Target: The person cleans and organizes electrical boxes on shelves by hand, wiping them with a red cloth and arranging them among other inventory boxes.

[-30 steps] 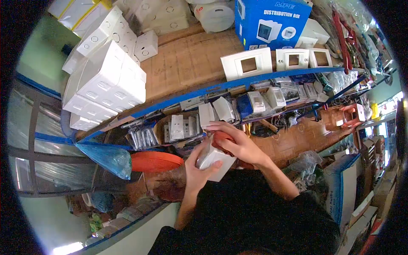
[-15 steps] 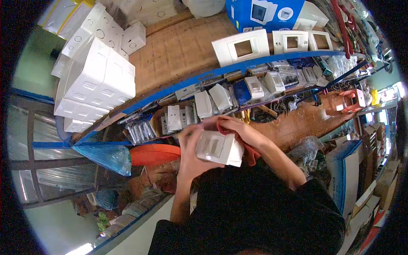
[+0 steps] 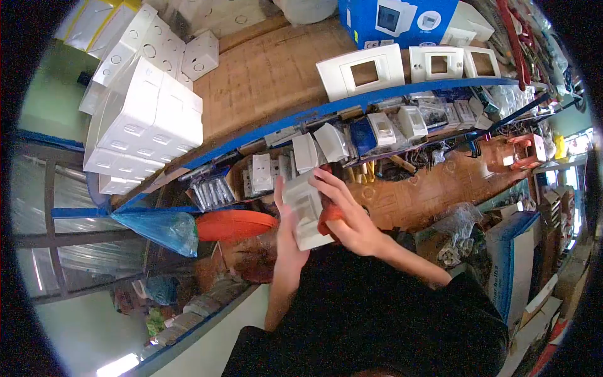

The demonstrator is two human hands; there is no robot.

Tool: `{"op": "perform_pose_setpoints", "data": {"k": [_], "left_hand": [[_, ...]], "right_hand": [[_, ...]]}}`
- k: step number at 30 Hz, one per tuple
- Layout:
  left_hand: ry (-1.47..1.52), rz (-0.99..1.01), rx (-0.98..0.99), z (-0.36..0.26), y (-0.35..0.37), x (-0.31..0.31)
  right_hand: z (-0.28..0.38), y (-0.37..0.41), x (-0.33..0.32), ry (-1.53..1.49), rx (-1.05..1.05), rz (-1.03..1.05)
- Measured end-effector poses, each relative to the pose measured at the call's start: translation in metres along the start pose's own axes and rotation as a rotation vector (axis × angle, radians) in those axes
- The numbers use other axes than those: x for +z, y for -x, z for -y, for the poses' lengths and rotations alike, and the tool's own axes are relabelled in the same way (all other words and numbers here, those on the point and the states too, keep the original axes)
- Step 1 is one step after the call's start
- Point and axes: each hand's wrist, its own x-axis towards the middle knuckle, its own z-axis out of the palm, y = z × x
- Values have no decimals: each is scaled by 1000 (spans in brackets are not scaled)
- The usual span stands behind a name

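A white plastic switch box [image 3: 306,210] is held in front of my chest, below the blue-edged shelf [image 3: 352,103]. My left hand [image 3: 287,234] grips its left side from behind, thumb up along the edge. My right hand [image 3: 347,213] lies against its right side and clutches a red cloth [image 3: 328,221], pressed between the palm and the box. The box's front face, with a raised square panel, tilts toward the left.
White wall plates [image 3: 361,71] stand on the wooden shelf top beside a blue distribution box carton [image 3: 402,19]. Stacked white junction boxes [image 3: 141,122] fill the left. Small switches and sockets [image 3: 326,144] crowd the lower shelf. An orange lid [image 3: 232,225] and blue bag [image 3: 157,229] sit below.
The box has been turned from lying sideways to standing more upright. My right hand with the red cloth slid from the box's top rear to its right side.
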Motion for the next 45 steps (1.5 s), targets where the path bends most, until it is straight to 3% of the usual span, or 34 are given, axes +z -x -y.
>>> {"op": "perform_pose_setpoints", "data": {"k": [1,4,5,6,11,12,14,18,19,22,23,26,30,31,33,36,37,39,40,42,45], "left_hand": [[-91,-42,26,-4,0,12],[-335,101,8,-2,1,9],[-344,119,-28,-1,7,17],[-365,204,-13,4,11,18],[-396,216,40,7,8,11],[-339,165,65,7,4,12],[-233,55,113,3,1,14],[-35,19,132,-3,1,14],[-11,9,176,1,-1,9],[-239,-110,3,5,1,-9],[-290,-37,-59,1,2,-11],[-3,-56,-321,25,12,-49],[38,71,-255,36,29,-63],[1,-72,-293,24,29,-40],[-235,31,-224,11,26,-32],[-521,173,-115,-13,15,-18],[-583,240,-109,-23,14,-13],[-602,382,-97,-26,13,-10],[-774,462,13,-29,11,-7],[-1113,625,239,-40,5,6],[-1240,645,197,-52,3,17]], "right_hand": [[-5,2,5,87,-42,-35],[-20,-17,13,-184,61,-313],[-15,-20,5,-309,217,-362],[-26,-29,-4,-308,198,-403],[-35,-33,-5,-614,304,-323],[-33,-28,2,-526,259,-353],[-39,-16,12,-694,420,-298],[-22,5,16,-224,107,-256],[-19,9,15,-209,93,-255],[-15,16,6,-79,49,-261],[-14,15,2,15,30,-269],[-12,16,1,181,-42,-267],[1,18,-5,251,-69,-253],[0,17,-8,263,-69,-258],[7,13,-10,214,-56,-315],[7,3,-25,93,-64,-238],[11,1,-25,-88,68,-245],[20,-9,-36,-181,217,-48],[21,-11,-40,-228,296,52],[11,-15,-34,-189,343,42],[-5,-19,-27,-185,357,-18]]}}
